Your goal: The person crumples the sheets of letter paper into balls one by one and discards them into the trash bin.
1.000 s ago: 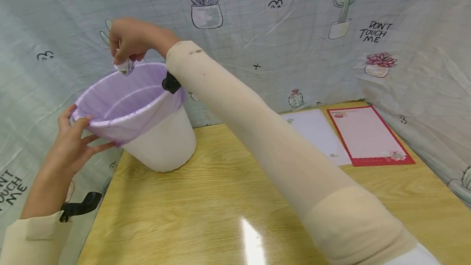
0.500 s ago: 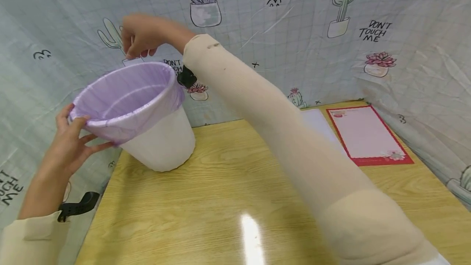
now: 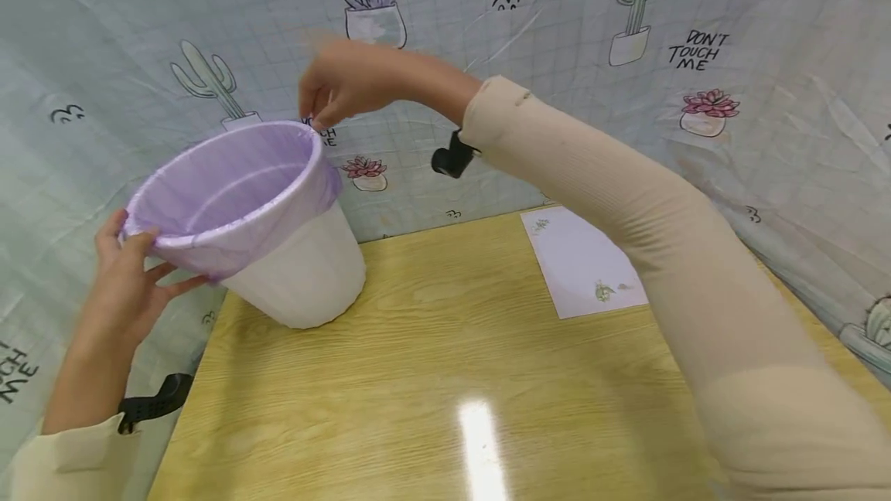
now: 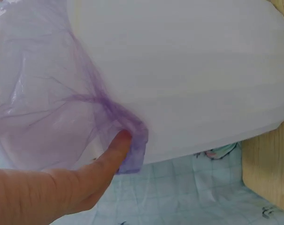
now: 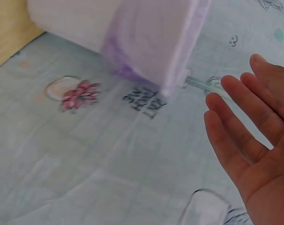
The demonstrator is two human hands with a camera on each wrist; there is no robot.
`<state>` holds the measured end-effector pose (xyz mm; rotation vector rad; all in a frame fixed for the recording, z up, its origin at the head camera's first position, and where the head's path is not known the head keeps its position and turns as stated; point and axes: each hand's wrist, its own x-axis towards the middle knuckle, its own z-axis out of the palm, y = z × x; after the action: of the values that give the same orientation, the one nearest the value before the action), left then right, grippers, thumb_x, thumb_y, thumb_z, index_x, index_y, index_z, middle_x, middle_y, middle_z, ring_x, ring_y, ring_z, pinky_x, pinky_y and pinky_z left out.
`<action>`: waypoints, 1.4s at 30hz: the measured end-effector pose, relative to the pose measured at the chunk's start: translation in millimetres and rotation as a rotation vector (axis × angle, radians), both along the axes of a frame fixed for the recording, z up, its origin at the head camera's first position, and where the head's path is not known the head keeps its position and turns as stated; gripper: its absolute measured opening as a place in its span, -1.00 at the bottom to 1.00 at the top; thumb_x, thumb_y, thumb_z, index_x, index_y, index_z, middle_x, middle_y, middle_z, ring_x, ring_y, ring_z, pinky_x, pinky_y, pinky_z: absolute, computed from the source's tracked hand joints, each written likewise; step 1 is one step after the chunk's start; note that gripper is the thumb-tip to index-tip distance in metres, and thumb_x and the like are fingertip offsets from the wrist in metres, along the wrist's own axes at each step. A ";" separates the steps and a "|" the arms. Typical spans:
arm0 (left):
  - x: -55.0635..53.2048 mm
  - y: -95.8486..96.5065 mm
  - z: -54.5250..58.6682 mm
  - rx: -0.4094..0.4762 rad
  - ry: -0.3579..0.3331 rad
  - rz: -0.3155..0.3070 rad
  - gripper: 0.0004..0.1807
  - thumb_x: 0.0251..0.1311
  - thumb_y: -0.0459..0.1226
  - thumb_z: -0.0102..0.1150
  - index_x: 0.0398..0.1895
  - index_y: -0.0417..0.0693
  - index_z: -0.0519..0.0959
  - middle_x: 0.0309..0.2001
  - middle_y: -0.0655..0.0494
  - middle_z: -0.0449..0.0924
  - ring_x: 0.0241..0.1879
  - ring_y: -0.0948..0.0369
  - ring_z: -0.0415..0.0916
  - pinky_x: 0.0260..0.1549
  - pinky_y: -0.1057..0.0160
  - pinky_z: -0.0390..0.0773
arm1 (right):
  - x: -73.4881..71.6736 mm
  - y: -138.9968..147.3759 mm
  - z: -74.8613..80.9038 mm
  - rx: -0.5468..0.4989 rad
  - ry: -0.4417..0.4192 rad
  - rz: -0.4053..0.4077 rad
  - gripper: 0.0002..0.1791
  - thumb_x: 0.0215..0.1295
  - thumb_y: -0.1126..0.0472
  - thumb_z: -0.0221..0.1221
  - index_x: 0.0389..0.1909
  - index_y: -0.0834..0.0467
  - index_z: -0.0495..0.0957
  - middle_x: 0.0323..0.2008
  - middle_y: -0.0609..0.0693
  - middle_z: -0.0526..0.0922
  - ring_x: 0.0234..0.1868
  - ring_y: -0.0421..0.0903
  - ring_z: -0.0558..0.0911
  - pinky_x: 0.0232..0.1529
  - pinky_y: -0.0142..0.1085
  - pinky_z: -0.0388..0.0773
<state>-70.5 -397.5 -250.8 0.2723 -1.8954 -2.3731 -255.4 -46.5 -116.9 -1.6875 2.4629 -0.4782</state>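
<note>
A white trash can (image 3: 299, 277) stands tilted at the table's left end, lined with a purple plastic bag (image 3: 223, 184) folded over its rim. My left hand (image 3: 128, 284) grips the rim at its left side, some fingers spread beneath the folded liner. In the left wrist view, a fingertip (image 4: 123, 138) presses the gathered liner edge (image 4: 132, 150) against the can's white wall. My right hand (image 3: 355, 83) is in the air at the far right of the rim. Its fingers (image 5: 235, 131) are loosely extended and hold nothing in the right wrist view. The can's bottom is hidden inside.
The wooden table (image 3: 418, 362) reaches toward the right. A white printed sheet (image 3: 585, 261) lies at its back right, partly behind my right sleeve (image 3: 626, 199). A cloth backdrop (image 3: 445, 114) with cactus drawings hangs close behind the can.
A second ago my right hand held a small crumpled, printed white piece over the can; it is out of that hand now. The hand has moved right, while my left hand keeps its hold.
</note>
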 end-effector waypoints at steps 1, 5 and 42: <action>0.4 0.1 -1.1 0.032 0.003 0.021 -0.30 0.61 -0.15 -0.21 0.48 0.61 -0.36 0.30 0.35 -0.03 0.01 0.14 0.44 -0.32 -0.06 0.72 | -1.2 8.2 -5.8 -0.002 0.003 0.006 -0.63 0.45 0.09 0.25 0.17 0.16 0.63 0.08 -0.02 0.72 0.06 -0.17 0.68 0.10 -0.38 0.57; 6.2 4.5 -3.0 0.069 0.053 0.126 -0.40 0.61 -0.05 -0.32 0.46 0.65 -0.34 0.48 0.41 -0.34 0.30 0.09 0.20 -0.24 0.02 0.69 | -2.8 42.6 -32.6 -0.002 -0.025 0.008 -0.61 0.48 0.11 0.23 0.22 0.19 0.59 0.06 -0.01 0.73 0.08 -0.14 0.69 0.15 -0.31 0.57; -7.4 195.9 -91.9 -0.999 0.947 -0.006 -0.46 0.20 -0.40 0.04 0.28 -0.34 0.32 0.49 -0.29 0.08 0.43 -0.19 0.05 0.19 -0.15 0.07 | 108.4 357.7 -266.0 -0.120 -0.027 -0.506 -0.67 0.15 0.28 0.46 -0.03 0.18 0.73 -0.11 0.05 0.78 -0.19 -0.17 0.74 -0.23 -0.25 0.72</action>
<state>-78.0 -201.6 -342.7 -0.7629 -2.1231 -0.9172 -147.0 311.2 -382.9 -1.0600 2.8831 -0.7025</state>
